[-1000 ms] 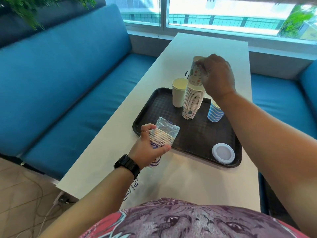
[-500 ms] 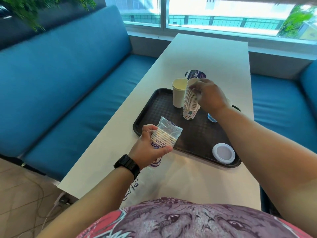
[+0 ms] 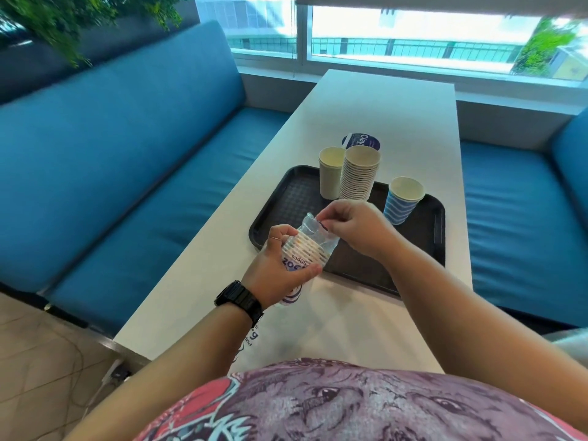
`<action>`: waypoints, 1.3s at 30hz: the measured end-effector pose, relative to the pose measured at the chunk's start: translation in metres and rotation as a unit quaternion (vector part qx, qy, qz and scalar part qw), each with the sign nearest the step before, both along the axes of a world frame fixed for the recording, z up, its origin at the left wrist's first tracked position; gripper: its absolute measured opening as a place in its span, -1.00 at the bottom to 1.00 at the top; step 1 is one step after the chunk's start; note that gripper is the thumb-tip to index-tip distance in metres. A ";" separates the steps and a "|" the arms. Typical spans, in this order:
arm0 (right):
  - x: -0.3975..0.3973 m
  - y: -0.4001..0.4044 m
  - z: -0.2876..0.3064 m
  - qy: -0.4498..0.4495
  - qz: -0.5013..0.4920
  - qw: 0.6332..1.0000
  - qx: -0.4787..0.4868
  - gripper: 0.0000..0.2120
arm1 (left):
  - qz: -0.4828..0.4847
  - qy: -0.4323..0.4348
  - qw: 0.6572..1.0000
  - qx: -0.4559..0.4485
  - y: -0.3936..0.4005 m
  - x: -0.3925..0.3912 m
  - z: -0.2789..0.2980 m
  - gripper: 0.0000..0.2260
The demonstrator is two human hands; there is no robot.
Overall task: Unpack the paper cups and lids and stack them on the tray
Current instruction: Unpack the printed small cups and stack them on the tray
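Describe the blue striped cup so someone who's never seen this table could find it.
Start at the black plastic tray on the long white table. Three cup groups stand along its far side; take the rightmost, the blue-and-white striped paper cup. Its neighbours are a plain cream paper cup and a tall stack of paper cups.

My left hand covers most of the print on the cup sleeve, so I can read only scraps of it. My right hand and forearm hide the base of the tall cup stack and the tray's near right corner. The stack blocks part of the round label behind it. The printed bag on the counter lies mostly under my left wrist. The plant is blurred and cut off at the top edge.
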State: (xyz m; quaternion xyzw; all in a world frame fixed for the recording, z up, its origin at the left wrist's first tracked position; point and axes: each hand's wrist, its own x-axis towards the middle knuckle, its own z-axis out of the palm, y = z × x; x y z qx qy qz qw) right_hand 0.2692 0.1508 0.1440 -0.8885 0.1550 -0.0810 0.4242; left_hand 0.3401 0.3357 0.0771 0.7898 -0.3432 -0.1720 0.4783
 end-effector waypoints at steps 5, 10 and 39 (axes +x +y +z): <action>-0.004 0.008 0.000 0.038 0.016 0.999 0.032 -0.95 | -0.006 -0.003 1.000 -0.001 0.001 -0.003 0.002 -0.42; -0.009 0.011 0.003 0.067 0.046 0.997 0.017 -0.86 | -0.013 -0.010 1.000 -0.003 0.003 -0.006 0.003 -0.43; -0.003 -0.017 0.026 -0.097 -0.113 0.989 0.001 -0.92 | 0.015 0.020 1.000 -0.005 0.005 -0.008 0.001 -0.43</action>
